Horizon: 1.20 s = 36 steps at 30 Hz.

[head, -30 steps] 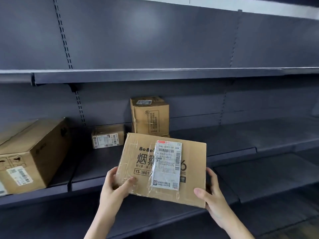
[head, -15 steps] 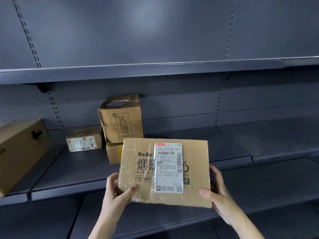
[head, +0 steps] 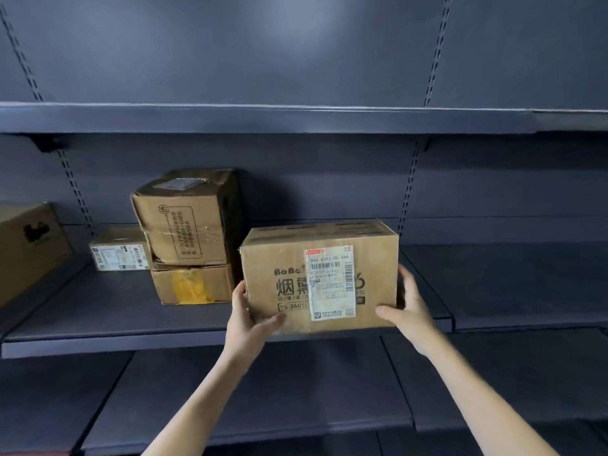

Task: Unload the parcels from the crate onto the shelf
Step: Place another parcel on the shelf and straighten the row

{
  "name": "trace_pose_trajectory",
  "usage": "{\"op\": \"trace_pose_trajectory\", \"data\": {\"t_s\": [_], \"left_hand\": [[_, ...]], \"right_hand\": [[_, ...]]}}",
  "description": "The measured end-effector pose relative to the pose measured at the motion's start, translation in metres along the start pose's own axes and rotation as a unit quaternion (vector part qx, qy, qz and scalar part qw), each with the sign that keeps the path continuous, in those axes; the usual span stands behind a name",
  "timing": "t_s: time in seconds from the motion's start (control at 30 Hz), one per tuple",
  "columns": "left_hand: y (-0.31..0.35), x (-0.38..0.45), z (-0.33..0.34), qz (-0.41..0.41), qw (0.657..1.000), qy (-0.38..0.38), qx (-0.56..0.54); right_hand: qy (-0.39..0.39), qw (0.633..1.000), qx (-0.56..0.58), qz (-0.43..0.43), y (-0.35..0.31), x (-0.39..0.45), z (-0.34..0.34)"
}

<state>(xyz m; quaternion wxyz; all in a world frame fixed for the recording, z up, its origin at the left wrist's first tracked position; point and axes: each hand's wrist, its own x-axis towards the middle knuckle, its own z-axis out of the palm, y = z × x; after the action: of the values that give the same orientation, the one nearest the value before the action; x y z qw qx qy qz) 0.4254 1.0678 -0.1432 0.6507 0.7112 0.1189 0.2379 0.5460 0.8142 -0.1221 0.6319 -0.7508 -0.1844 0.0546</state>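
The parcel (head: 320, 278) is in the middle of the frame, a brown cardboard box with its white shipping label (head: 330, 283) turned to the front, probably so it can be read later. Its bottom edge is at the front edge of the middle shelf (head: 115, 324); whether it already rests there fully I cannot tell.

The left hand (head: 250, 319) grips the lower left corner, thumb on the front face, the other fingers hidden behind the side. The right hand (head: 408, 307) grips the lower right corner in the same way, thumb in front and fingers (head: 406, 281) curled around the side. A grip on both ends keeps the box level while it goes onto the shelf.

Just to the left is a stack of two boxes (head: 187, 238), the upper one tilted a little. The parcel is near this stack but apart from it, so it seems the row is being filled from left to right. Further left a small flat box (head: 120, 253) stands, and a big box (head: 26, 248) is at the left edge of the frame. The crate is not in view.
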Motion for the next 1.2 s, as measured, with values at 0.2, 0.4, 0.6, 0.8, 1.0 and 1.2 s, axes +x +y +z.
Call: {"op": "trace_pose_trajectory", "data": {"t_s": [0.2, 0.4, 0.6, 0.8, 1.0, 1.2], "left_hand": [[-0.019, 0.031, 0.01, -0.007, 0.996, 0.028, 0.079], [-0.03, 0.068, 0.007, -0.009, 0.994, 0.019, 0.109], [-0.05, 0.1, 0.015, -0.011, 0.991, 0.052, 0.126], [-0.07, 0.14, 0.016, -0.009, 0.984, 0.076, 0.158], [-0.084, 0.183, 0.021, -0.013, 0.985, 0.082, 0.154], [-0.09, 0.213, 0.027, 0.005, 0.99, 0.081, 0.116]], "right_hand": [[0.028, 0.999, -0.031, 0.01, 0.02, 0.028, 0.013], [0.031, 0.999, -0.038, 0.017, 0.039, 0.057, 0.018], [0.048, 0.997, -0.057, 0.009, 0.062, 0.095, 0.027], [0.045, 0.997, -0.068, -0.012, 0.076, 0.14, 0.035], [0.042, 0.995, -0.091, -0.026, 0.093, 0.186, 0.039], [0.045, 0.993, -0.102, -0.034, 0.102, 0.218, 0.037]]}}
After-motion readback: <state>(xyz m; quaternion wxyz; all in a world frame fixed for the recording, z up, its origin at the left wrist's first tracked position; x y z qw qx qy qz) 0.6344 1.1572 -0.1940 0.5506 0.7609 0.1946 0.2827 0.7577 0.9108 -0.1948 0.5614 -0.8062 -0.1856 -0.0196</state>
